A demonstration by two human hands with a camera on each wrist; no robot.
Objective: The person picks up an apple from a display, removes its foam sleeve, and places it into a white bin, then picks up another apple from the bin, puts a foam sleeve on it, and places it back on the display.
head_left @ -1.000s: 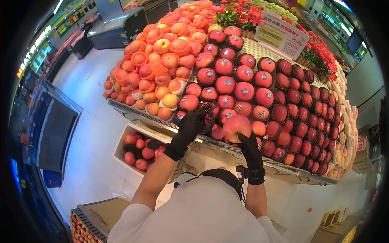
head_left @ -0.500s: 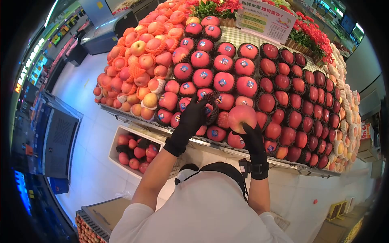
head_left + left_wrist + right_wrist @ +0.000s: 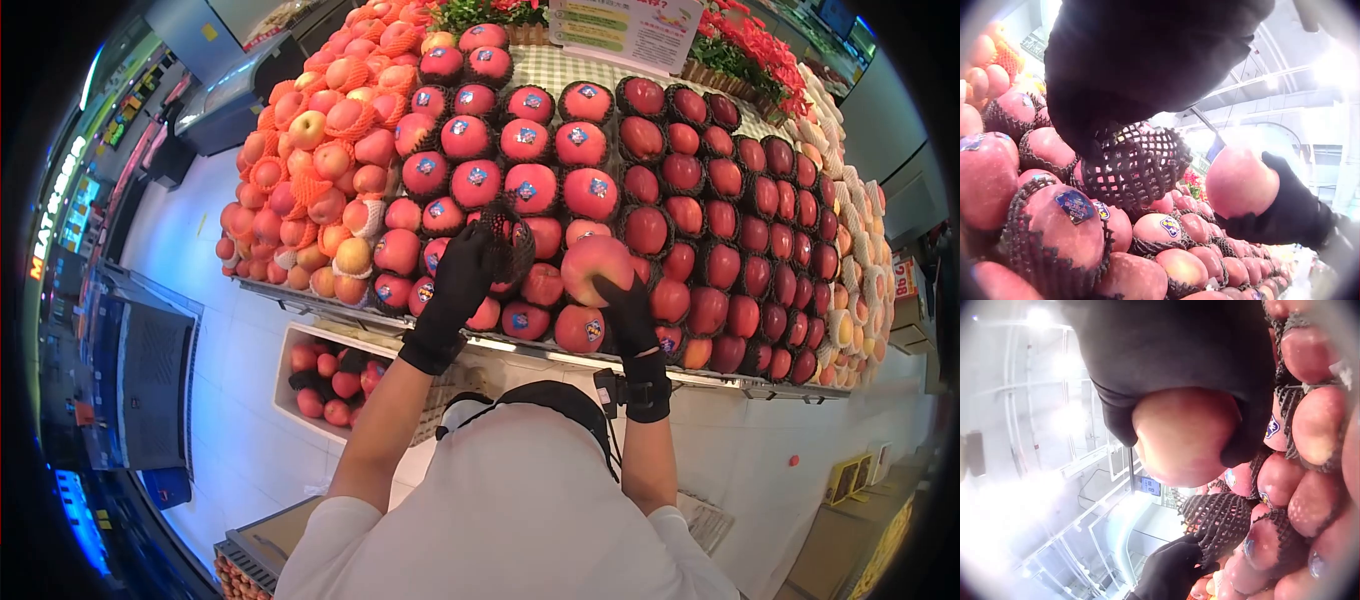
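Note:
My black-gloved left hand pinches a black foam fruit net just over the apple rows. In the left wrist view, the net hangs spread below the fingers, with pink apples showing through its mesh. My gloved right hand grips a large bare pinkish-red apple, thumb on one side and fingers on the other. This apple has no net on it and is held above the pile, to the right of the net. Beneath both hands sit netted apples with blue stickers.
Dark red apples in black nets fill the right of the display. Apples in orange nets are heaped at left. A white bin holding apples and black nets stands below the front edge. A sign and red flowers line the back.
The head view has shifted, so the display sits farther left and higher. My left hand still has the net, which now stands more upright. The right hand keeps its grip on the apple.

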